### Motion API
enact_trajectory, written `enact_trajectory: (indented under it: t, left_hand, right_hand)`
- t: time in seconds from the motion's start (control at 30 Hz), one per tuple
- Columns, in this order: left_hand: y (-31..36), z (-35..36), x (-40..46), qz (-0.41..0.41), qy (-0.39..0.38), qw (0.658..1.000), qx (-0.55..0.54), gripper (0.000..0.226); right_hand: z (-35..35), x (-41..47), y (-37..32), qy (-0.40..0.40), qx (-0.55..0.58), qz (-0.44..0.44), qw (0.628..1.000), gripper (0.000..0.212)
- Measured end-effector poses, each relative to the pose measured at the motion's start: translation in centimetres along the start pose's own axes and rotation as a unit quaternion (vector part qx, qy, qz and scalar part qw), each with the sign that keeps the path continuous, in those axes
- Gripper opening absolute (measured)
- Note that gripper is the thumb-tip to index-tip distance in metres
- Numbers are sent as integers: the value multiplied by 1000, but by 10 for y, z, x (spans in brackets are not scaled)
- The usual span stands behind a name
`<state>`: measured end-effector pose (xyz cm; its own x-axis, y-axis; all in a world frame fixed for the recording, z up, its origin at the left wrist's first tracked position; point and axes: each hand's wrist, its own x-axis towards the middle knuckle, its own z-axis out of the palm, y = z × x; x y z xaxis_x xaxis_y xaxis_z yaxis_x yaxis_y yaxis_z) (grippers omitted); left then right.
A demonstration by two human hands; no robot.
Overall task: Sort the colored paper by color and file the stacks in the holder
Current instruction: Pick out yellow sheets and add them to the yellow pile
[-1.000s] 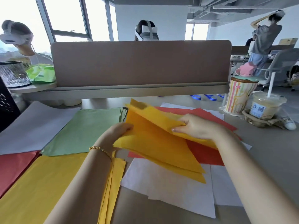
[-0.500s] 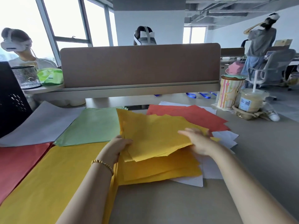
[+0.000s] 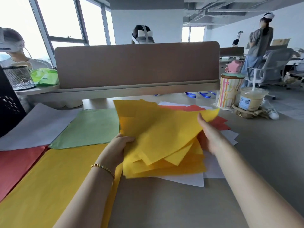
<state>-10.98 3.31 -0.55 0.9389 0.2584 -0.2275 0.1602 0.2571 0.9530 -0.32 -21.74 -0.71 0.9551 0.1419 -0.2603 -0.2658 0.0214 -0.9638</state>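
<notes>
Evidently the yellow sheets [image 3: 158, 139] are thin, light and floppy, apt to slide and fan apart, so opposite edges are the place to hold. Left hand [image 3: 117, 149] pinches the near-left edge; right hand [image 3: 208, 137] grips the right edge, just right of the green stack [image 3: 88, 128]. Since half a second ago the top sheets have lifted and fanned wider.

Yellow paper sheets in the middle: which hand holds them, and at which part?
Both hands hold the loose yellow sheets. The left hand grips their lower left edge; the right hand holds the right side, thumb on top.
</notes>
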Motion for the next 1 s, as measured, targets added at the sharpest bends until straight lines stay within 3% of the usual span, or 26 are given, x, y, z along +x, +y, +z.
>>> enact_trajectory:
  t: [0.07,0.13,0.2,0.3,0.43,0.6,0.67,0.77,0.87,1.0]
  left_hand:
    - [0,-5,2,-32,-23,999,32,34]
    - [1,-11,2,-56,-29,997,51,25]
    - [0,-14,5,-72,-14,997,37,17]
    - [-1,-13,9,-71,19,997,27,32]
    - [-2,-11,9,-52,25,997,57,29]
    - [-2,-8,8,-47,41,995,74,37]
    - [-2,-4,8,-53,41,996,67,42]
    - [-3,1,7,-53,-11,996,72,59]
    - [-7,4,7,-38,-26,995,88,50]
    - [-4,4,8,18,36,999,27,27]
  right_hand:
    - [-4,7,6,79,-52,-33,995,65]
    - [-8,13,12,103,-49,-33,993,46]
    - [-10,11,12,96,-56,-20,994,35]
    - [-17,5,7,66,-81,-9,994,34]
    - [-31,-5,-2,-3,-134,7,991,30]
    - [-33,0,-3,72,-133,-54,987,27]
    - [-26,2,2,66,-158,-63,983,32]
    - [-8,-2,9,-11,-202,-85,976,39]
    - [7,-8,11,-66,-248,-107,960,66]
    - [2,-2,11,-42,-224,-110,967,82]
